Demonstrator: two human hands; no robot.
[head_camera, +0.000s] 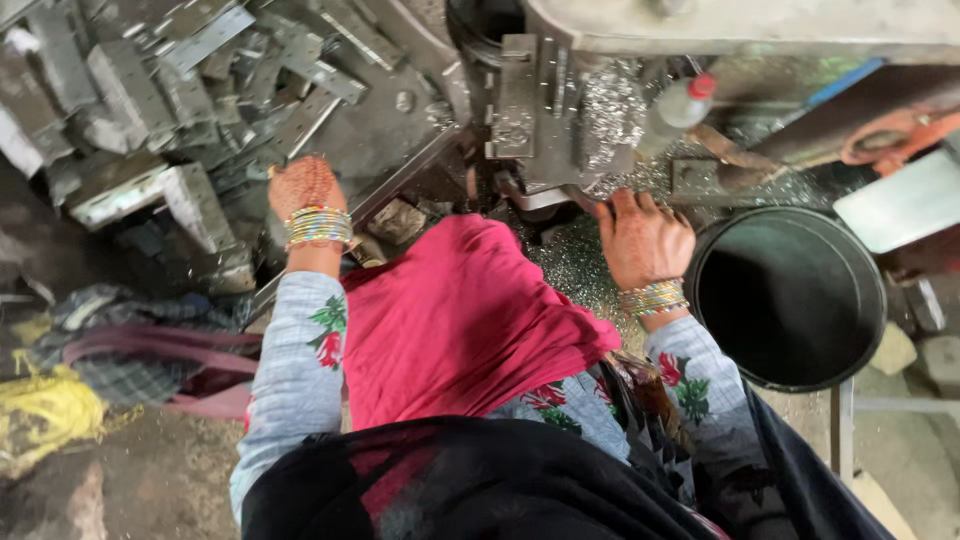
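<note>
Nearest: red cloth (450, 320) lying across the lap. Right hand (645, 240) resting beside the black bucket (790, 295), fingers curled over a small part at the machine base (540, 120); grip clenching, though the piece itself too hidden to identify. Left hand (305, 190) reaching toward the heap of grey metal brackets (180, 90); grip closing, contents impossible to tell. Judging best practice: keeping fingers clear of swarf (610, 110), seating squarely.
</note>
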